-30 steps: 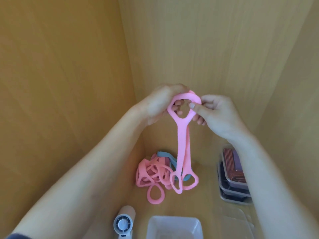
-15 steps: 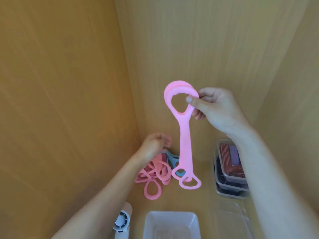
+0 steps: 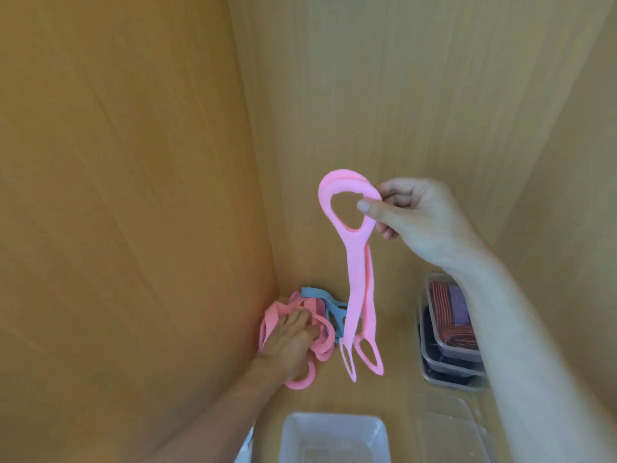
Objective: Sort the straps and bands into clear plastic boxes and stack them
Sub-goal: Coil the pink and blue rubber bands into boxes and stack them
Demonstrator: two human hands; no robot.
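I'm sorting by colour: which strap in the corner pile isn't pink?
The blue strap, at the far side of the pile, just beyond the left hand; all others there are pink.

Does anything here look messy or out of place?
Only the pile in the corner: pink straps lie tangled, one blue strap mixed in, the left hand on top. The right hand pinches two hanging straps. Nothing looks damaged.

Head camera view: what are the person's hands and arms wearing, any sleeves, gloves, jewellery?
The left hand and right hand have no gloves, rings or watch. The left arm and right arm are bare to the frame edge, no sleeve showing. The right thumbnail is short, unpainted.
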